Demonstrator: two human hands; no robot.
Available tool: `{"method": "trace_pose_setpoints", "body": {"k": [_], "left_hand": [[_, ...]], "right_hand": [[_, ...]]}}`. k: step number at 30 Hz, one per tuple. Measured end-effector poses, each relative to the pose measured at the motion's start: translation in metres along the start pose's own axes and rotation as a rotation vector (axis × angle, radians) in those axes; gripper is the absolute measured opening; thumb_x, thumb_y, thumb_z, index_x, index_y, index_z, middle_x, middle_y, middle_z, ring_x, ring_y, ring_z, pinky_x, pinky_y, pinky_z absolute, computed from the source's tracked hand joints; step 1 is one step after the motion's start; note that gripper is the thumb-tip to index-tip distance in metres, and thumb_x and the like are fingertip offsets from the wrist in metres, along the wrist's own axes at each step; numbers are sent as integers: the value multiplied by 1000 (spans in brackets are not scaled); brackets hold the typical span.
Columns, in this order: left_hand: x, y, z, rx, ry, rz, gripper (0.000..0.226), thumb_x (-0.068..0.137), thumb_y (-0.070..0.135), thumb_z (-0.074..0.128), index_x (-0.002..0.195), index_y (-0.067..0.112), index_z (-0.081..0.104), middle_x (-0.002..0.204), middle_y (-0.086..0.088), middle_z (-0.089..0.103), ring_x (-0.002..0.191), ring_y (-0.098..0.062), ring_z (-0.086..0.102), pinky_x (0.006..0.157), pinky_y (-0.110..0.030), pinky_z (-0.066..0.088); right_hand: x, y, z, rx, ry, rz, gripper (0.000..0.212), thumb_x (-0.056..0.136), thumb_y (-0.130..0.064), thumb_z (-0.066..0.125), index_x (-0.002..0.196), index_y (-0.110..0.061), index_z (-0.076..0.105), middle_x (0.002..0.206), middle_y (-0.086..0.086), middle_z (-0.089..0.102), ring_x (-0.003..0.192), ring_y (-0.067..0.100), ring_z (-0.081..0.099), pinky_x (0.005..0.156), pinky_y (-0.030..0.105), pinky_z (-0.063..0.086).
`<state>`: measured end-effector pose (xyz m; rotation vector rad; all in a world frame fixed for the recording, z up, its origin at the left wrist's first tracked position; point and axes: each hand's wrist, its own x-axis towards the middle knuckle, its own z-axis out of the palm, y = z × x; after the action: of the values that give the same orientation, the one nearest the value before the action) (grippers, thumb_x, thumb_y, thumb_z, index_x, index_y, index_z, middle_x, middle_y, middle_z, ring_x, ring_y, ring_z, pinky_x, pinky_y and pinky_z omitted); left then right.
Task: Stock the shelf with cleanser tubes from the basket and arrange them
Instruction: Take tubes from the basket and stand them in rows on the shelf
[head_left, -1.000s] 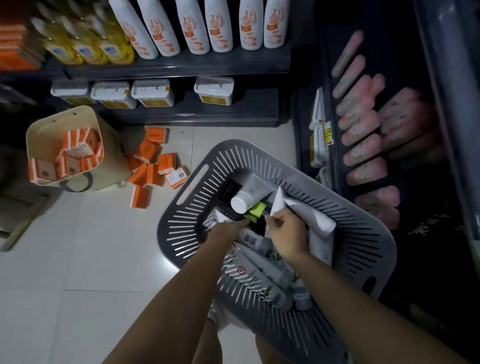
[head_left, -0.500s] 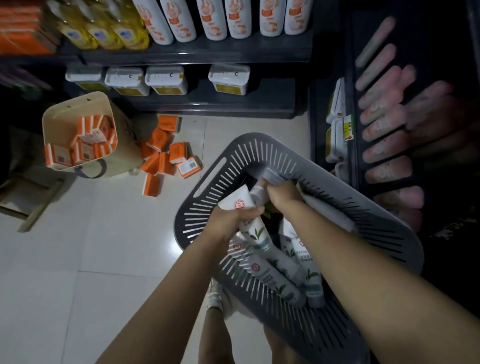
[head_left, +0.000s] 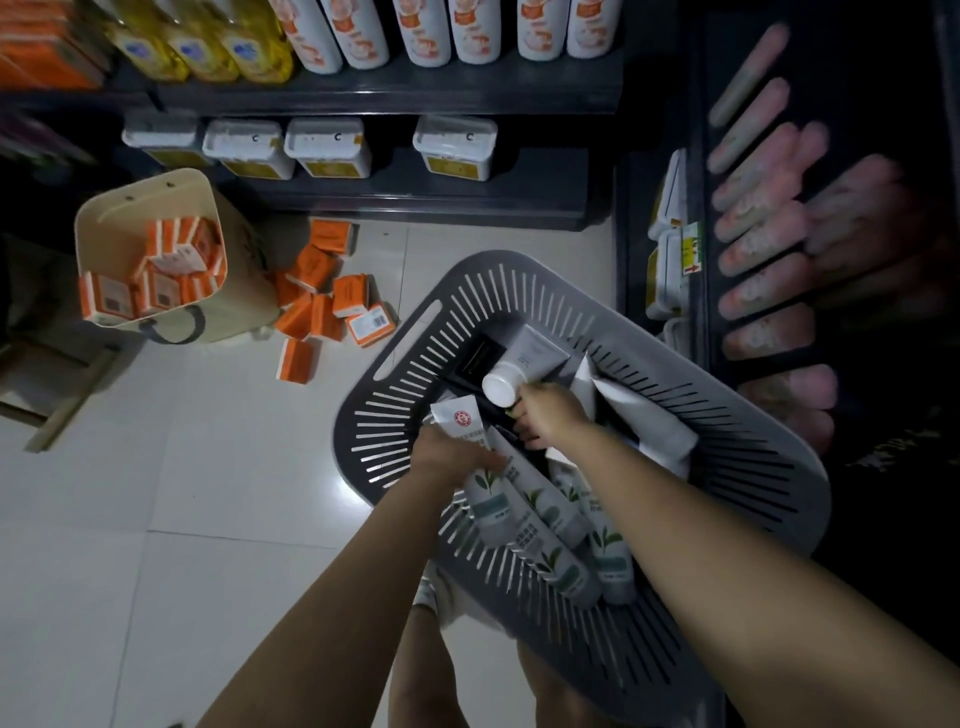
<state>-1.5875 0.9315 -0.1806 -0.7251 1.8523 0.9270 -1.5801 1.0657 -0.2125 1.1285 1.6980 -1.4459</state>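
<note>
you're clamping 1 leaf-print tube (head_left: 489, 496) in your left hand (head_left: 449, 460), likely to lift it from the basket (head_left: 727, 447); your right hand (head_left: 550, 413) is digging among others, grip hidden.

Retail shop aisle, toiletries section. Dark metal shelves (head_left: 363, 98) carry rows of identical stock facing out: white bottles with orange print (head_left: 421, 31), yellow bottles (head_left: 208, 52), white lidded tubs (head_left: 327, 145), and pink tubes (head_left: 763, 280) on the right-hand unit. Small yellow-green shelf label (head_left: 691, 252) on that unit's edge. Bulk stock in carriers: grey slotted plastic basket (head_left: 727, 467) of white leaf-print tubes (head_left: 550, 566), beige plastic bin (head_left: 244, 291) of orange-white cartons (head_left: 171, 260), more of them loose on white tiled floor (head_left: 156, 519) beside it.
</note>
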Motion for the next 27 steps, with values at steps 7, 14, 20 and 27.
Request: {"method": "trace_pose_setpoints", "body": {"k": [7,14,20,27], "left_hand": [[-11,2,21,65,167,68,96,79,-3,68,145,10,-1,143,-22,29,129,-36,41,105,-40,42],[-21,2,-6,-115,90,-4,45,62,10,75,102,-5,61,94,-19,66,75,-27,65,64,-32,55],[-41,8,-28,81,35,112,17,67,0,77,82,0,69,79,-18,68,63,-25,61,57,-27,47],[-85,23,-44,458,47,476,29,70,13,78,96,10,66,94,-8,70,84,-25,65,73,-30,50]], "right_hand": [[-29,30,15,-879,-237,-102,35,90,-16,58,122,-2,54,121,19,60,104,30,60,77,32,46],[-35,30,12,-985,-267,-38,71,91,-9,55,149,-1,15,136,21,49,119,35,54,92,39,47],[-57,44,-6,-672,-252,-122,53,83,-20,67,129,-7,42,115,14,56,101,30,58,78,35,48],[-106,62,-39,121,5,-81,75,67,-11,81,131,-13,43,119,4,60,106,22,59,79,35,53]]}}
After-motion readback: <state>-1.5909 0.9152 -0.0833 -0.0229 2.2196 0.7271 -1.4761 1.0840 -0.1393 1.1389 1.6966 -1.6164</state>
